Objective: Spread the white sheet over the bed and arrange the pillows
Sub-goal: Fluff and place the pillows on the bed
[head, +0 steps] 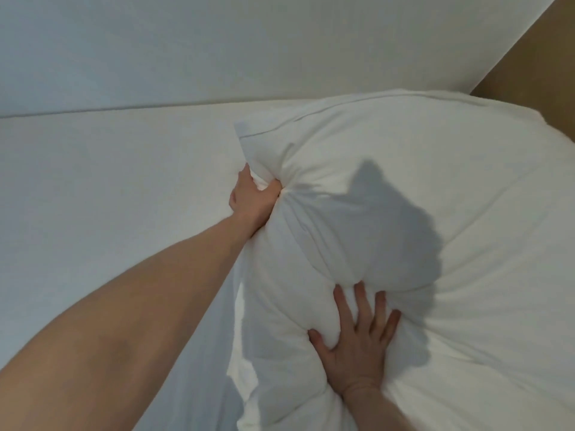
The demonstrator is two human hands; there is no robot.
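— Hands, entry one?
— Left hand [253, 200]: fingers curled, pillow [404, 188] edge bunched and gripped. Right hand [357, 340]: fingers straight and spread, pressed flat into the pillow's near side.
— Pillow location?
— Laid on the white sheet [109, 181], which is spread over the bed, beside the pale wall [186, 48].

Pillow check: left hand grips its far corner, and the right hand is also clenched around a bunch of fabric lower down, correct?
Not quite. The head view shows the right hand pressing flat on the pillow, fingers spread, not clenched. The left hand does grip its far corner.
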